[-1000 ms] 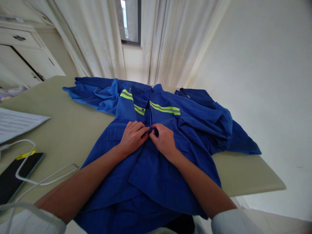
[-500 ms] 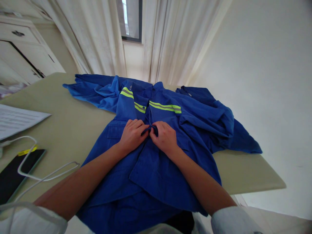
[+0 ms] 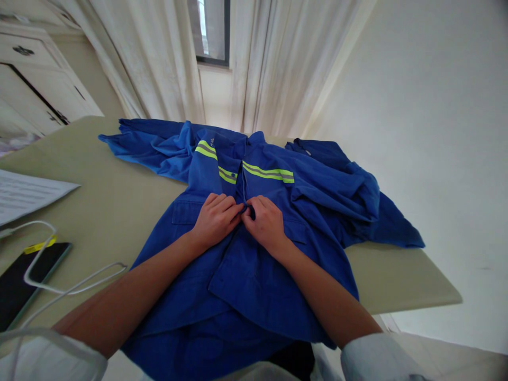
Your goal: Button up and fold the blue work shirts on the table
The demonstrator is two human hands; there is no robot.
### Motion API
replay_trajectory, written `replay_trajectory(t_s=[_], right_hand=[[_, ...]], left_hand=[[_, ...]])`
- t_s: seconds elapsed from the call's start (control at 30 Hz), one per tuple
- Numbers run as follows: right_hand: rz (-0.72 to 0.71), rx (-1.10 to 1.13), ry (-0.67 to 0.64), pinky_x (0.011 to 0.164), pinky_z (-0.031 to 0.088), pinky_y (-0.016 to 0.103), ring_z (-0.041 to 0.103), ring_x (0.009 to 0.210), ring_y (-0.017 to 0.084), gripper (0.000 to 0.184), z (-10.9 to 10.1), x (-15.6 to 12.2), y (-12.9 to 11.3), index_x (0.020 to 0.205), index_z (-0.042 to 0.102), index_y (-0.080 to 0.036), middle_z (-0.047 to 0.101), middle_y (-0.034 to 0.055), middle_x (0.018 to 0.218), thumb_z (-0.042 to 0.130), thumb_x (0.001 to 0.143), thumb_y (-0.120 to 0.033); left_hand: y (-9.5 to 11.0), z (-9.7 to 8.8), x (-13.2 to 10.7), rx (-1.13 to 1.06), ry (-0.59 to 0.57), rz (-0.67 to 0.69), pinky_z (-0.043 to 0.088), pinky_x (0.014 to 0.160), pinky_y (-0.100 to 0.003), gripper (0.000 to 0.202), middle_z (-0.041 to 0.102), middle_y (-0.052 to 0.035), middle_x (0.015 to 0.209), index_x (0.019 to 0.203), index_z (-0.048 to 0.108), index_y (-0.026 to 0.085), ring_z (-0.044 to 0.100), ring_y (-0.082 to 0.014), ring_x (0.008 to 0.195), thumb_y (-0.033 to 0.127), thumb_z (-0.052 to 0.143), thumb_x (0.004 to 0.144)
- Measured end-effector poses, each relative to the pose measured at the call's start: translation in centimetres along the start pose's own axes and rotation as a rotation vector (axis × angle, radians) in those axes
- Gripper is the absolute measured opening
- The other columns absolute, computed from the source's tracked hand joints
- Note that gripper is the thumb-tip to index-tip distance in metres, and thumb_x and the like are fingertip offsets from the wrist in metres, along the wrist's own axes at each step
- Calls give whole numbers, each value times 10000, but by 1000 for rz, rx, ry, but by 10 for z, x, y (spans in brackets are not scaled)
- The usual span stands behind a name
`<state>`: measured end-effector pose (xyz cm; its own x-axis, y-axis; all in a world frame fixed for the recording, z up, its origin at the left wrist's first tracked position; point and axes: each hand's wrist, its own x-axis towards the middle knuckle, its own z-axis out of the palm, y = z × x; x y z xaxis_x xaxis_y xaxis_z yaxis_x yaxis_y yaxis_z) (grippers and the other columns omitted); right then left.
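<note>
A blue work jacket (image 3: 254, 275) with yellow and grey reflective stripes lies front up, its collar at the far side and its lower hem hanging over the near table edge. My left hand (image 3: 217, 219) pinches the front opening's edge at mid-chest height. Close against it, my right hand (image 3: 265, 222) grips the other front edge, with thumb and fingers curled round a fold of cloth. The fingertips of both hands nearly meet there, and they hide the fastening between them. Above the hands the front parts in a narrow gap, with a round button (image 3: 233, 175) on the left stripe.
Under the jacket is a pale green table (image 3: 130, 211). On the left are a printed sheet (image 3: 32, 193), a black phone-like device (image 3: 32, 280) and a white cable (image 3: 95, 278). More dark blue cloth (image 3: 321, 148) lies behind the jacket. Curtains and a wall stand beyond.
Both hands stay at the same spot on the front opening, and their fingertips have drawn slightly closer together. The whole view has shifted a little.
</note>
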<state>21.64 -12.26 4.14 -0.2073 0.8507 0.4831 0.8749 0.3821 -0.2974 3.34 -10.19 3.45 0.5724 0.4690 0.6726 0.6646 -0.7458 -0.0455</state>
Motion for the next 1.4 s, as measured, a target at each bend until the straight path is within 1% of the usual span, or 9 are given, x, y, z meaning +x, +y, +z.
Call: replay_trajectory(t_s=[0.17, 0.33, 0.4, 0.5, 0.67, 0.87, 1.0, 1.13, 1.4], right_hand=[[7, 71, 8, 847, 509, 331, 658, 921, 234, 199, 3, 1, 6, 909, 660, -222, 714, 69, 923, 526, 877, -77], [-3, 172, -1, 869, 522, 326, 682, 957, 229, 174, 1, -1, 10, 991, 671, -218, 730, 71, 983, 553, 900, -129], [-8, 184, 3, 877, 526, 335, 687, 963, 237, 154, -1, -1, 11, 1021, 672, -213, 733, 74, 1002, 586, 902, -165], [-25, 171, 8, 873, 530, 347, 681, 963, 248, 149, -3, -2, 12, 1041, 674, -210, 726, 78, 1006, 623, 901, -202], [-61, 145, 17, 904, 527, 340, 662, 1011, 238, 115, -6, -3, 12, 1032, 684, -234, 702, 79, 1049, 611, 946, -209], [-70, 92, 24, 895, 522, 343, 647, 999, 238, 95, -6, -3, 8, 975, 690, -227, 688, 84, 1034, 595, 967, -218], [-29, 55, 29, 869, 511, 352, 633, 977, 245, 96, -3, -3, 3, 962, 675, -214, 688, 87, 1017, 588, 945, -179], [-6, 55, 16, 866, 504, 356, 623, 980, 249, 101, -2, -2, 0, 945, 654, -218, 682, 83, 1001, 577, 924, -155], [11, 72, -3, 854, 504, 352, 621, 963, 248, 131, 1, -1, 1, 927, 643, -223, 673, 80, 980, 564, 885, -128]], left_hand=[[0, -1, 1, 4, 6, 1, 410, 750, -404, 139, 685, -36, 821, 1018, 757, 197, 586, -214, 796, 248, 628, 1019], [-1, 2, -2, -39, 3, -66, 417, 761, -397, 124, 699, -36, 850, 1022, 763, 209, 602, -208, 806, 223, 643, 994], [-2, 2, -2, -52, 1, -96, 415, 761, -395, 121, 701, -35, 855, 1014, 764, 210, 605, -207, 807, 232, 647, 996], [-2, 2, -1, -51, 7, -105, 411, 754, -393, 121, 697, -37, 851, 1002, 764, 205, 604, -211, 805, 237, 647, 999], [-1, 0, -2, -34, -5, -77, 413, 777, -401, 134, 701, -40, 869, 1036, 756, 197, 604, -216, 823, 229, 628, 1011], [-1, 1, -3, -42, -11, -59, 421, 807, -409, 162, 696, -40, 878, 1076, 752, 194, 594, -212, 827, 233, 603, 1026], [0, 0, -2, -18, -19, -22, 427, 804, -425, 184, 682, -42, 844, 1071, 761, 199, 592, -222, 817, 241, 586, 1033], [0, -1, -1, -14, -13, 9, 426, 812, -417, 164, 682, -36, 834, 1044, 760, 205, 595, -215, 809, 223, 598, 1030], [0, -1, -1, -7, -30, 4, 414, 831, -417, 161, 693, -34, 841, 1033, 762, 231, 603, -209, 816, 227, 600, 1029]])
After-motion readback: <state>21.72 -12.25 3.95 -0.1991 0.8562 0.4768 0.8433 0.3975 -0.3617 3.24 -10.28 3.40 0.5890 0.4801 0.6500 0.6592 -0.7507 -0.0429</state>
